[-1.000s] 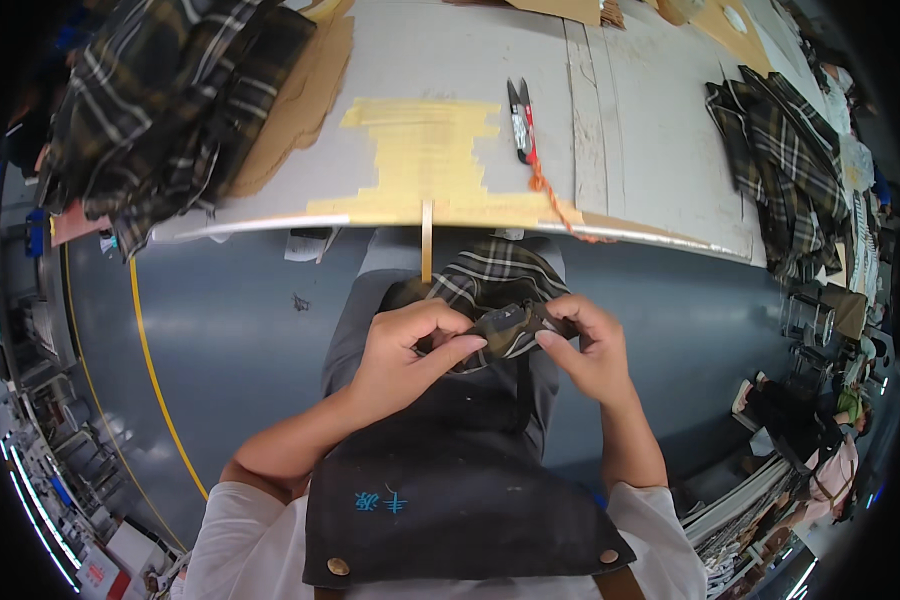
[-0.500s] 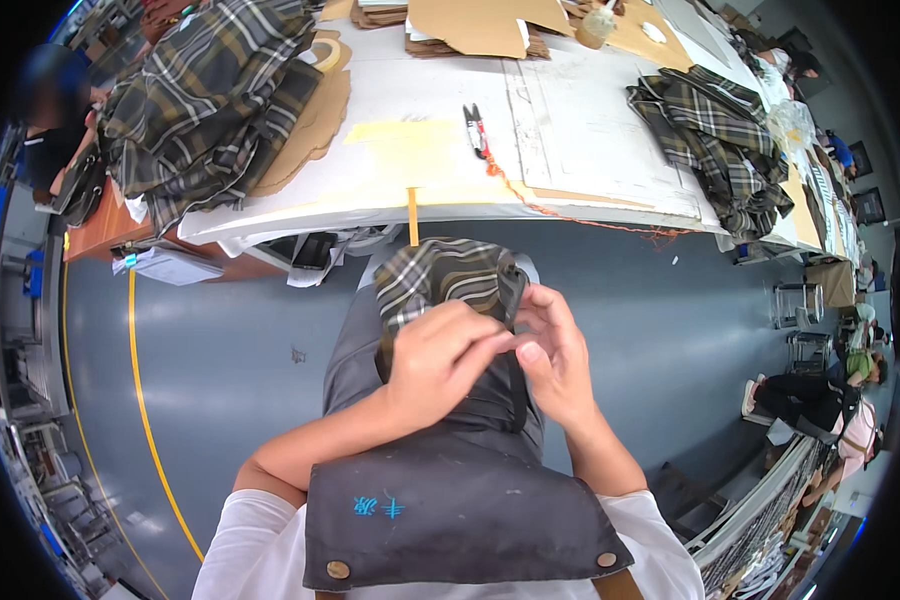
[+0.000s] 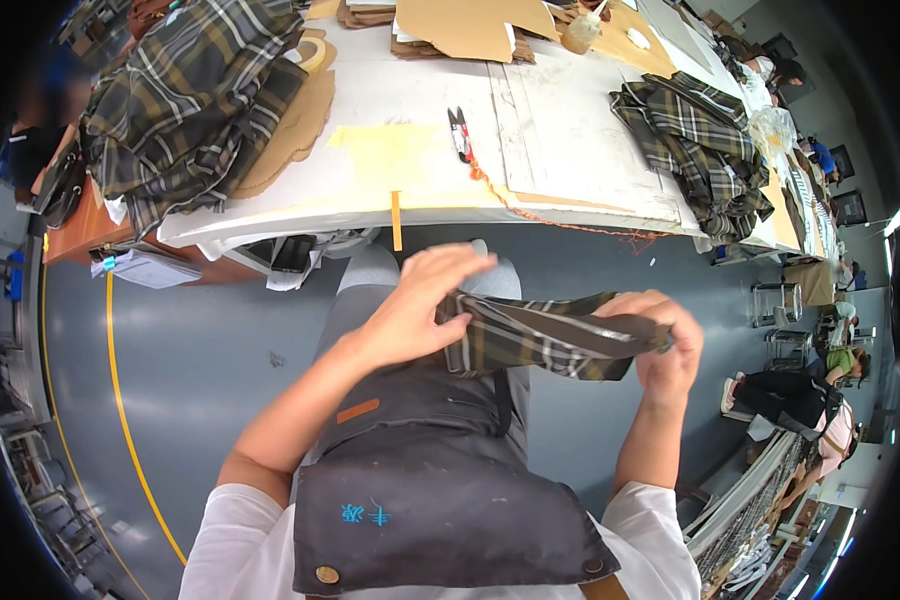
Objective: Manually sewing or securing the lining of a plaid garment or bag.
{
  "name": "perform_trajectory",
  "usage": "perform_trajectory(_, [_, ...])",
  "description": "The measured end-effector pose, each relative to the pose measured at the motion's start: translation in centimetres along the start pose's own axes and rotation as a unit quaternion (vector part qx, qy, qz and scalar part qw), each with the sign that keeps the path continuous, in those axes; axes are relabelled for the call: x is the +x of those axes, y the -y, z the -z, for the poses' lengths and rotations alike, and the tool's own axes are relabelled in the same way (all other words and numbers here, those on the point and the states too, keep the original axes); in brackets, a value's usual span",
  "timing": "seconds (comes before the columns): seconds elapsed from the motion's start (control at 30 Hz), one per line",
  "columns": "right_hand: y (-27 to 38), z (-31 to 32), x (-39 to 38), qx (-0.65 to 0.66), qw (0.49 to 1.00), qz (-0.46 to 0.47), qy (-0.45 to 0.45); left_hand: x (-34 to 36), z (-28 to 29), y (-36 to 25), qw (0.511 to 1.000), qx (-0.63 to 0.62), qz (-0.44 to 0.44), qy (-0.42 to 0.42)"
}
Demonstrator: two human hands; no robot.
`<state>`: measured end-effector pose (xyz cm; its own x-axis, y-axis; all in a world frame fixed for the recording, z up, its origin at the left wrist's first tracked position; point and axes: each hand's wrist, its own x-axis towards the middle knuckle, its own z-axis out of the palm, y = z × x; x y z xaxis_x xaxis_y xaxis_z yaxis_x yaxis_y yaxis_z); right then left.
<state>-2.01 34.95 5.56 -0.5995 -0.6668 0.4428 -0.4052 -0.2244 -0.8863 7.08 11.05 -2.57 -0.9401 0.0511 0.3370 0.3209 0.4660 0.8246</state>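
While the right hand (image 3: 672, 368) grips one end of an olive-and-black plaid cloth (image 3: 520, 350), whether the spread left hand (image 3: 417, 303) holds the other cannot be told; a loose hold there could let it twist or slip. Between the dark-grey fabric apron (image 3: 450, 520) and the broad white table (image 3: 570, 130), the cloth's long axis runs left to right.

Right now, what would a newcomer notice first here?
The dark plaid cloth just right of center, one end in the right hand, the left hand at the other. Then the big plaid heap on the left of the white table, and the snips with orange cord near its middle.
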Motion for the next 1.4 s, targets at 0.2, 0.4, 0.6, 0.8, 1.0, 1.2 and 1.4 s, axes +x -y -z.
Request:
perform_trajectory(0.2, [-1.0, 5.2, 2.0, -0.105, 0.953, -0.189, -0.211, 0.2, -1.1, -0.8, 0.966, -0.171, 0.079, 0.174])
perform_trajectory(0.4, [2.8, -2.1, -0.9, -0.267, 0.952, -0.145, 0.045, 2.3, -5.5, -1.5, 0.801, -0.497, 0.332, 0.034])
perform_trajectory(0.6, [1.5, -5.7, -5.2, -0.354, 0.927, -0.107, 0.063, 2.7, -5.8, -4.6, 0.659, -0.688, 0.302, -0.022])
perform_trajectory(0.8, [3.8, -4.8, -4.0, -0.086, 0.979, -0.164, -0.084, 0.8, -4.4, -8.5, 0.869, -0.487, 0.053, -0.072])
perform_trajectory(1.0, [3.8, -1.9, -3.5, 0.212, 0.926, -0.312, -0.032, 1.6, -1.8, -10.6, 0.966, -0.012, -0.2, -0.166])
perform_trajectory(1.2, [4.6, -4.5, -0.3, -0.01, 0.989, -0.137, -0.049, 1.6, -1.1, -9.3, 0.965, 0.001, -0.162, -0.206])
perform_trajectory(1.4, [3.0, -4.6, 0.8, -0.273, 0.959, -0.071, -0.034, 1.5, -0.6, -8.3, 0.973, -0.033, -0.121, -0.196])
